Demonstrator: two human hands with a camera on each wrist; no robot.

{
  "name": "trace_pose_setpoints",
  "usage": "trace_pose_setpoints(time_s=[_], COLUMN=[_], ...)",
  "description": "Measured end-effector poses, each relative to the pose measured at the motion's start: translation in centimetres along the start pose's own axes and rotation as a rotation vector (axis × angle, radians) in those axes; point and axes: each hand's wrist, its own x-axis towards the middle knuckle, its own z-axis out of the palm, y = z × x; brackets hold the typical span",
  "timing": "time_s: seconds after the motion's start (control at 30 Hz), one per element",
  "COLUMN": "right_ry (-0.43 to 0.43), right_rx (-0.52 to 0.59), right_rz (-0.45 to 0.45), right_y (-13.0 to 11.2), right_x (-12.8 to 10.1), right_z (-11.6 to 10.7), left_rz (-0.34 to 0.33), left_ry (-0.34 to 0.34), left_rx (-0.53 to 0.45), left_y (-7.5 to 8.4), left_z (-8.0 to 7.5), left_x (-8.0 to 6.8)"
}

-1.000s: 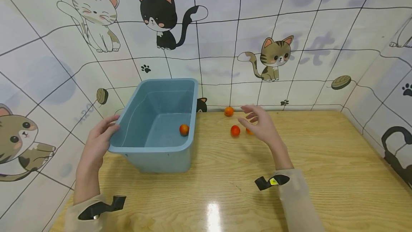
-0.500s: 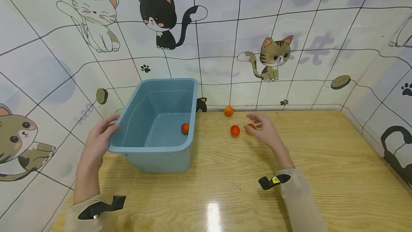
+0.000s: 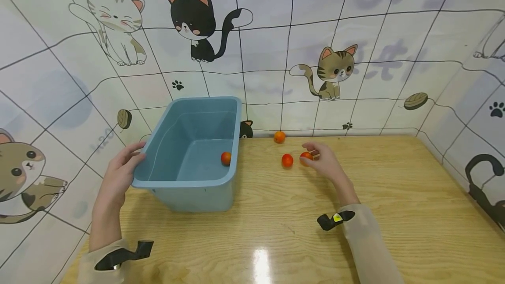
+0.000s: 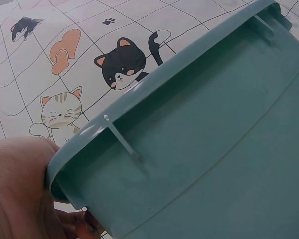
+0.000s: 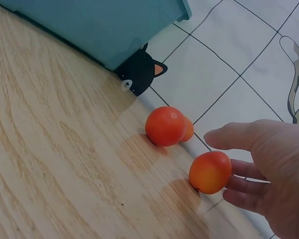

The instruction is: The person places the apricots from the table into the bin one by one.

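In the head view my left hand [image 3: 120,170] grips the left rim of a blue plastic tub [image 3: 183,183]; the left wrist view shows its fingers below the rim of the tub [image 4: 199,144]. A small orange-red tomato [image 3: 225,158] lies inside the tub by its right wall. My right hand [image 3: 325,161] is around another orange-red tomato [image 5: 210,172] on the table, fingers behind it and thumb raised off it. Left of that sits a red tomato [image 3: 287,160]. An orange one [image 3: 279,137] lies farther back against the wall, partly hidden in the right wrist view.
The wooden table [image 3: 292,227] runs up to a wall covering [image 3: 268,47] printed with cats and grid lines, which also rises at the left and right. The tub stands at the left, close to the back wall.
My right hand has come down and slightly right, from above the tomatoes to around the rightmost one. The left hand and the tub have stayed in place.
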Motion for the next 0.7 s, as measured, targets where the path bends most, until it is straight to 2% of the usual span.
trace_pose_setpoints(time_s=[0.7], right_ry=[0.014], right_rx=[-0.019], right_rz=[0.065], right_y=[1.6], right_x=[-0.2], right_z=[0.7], left_rz=[0.0], left_ry=[-0.001], left_rx=[-0.005], left_y=[-0.1], left_z=[0.0], left_x=[0.0])
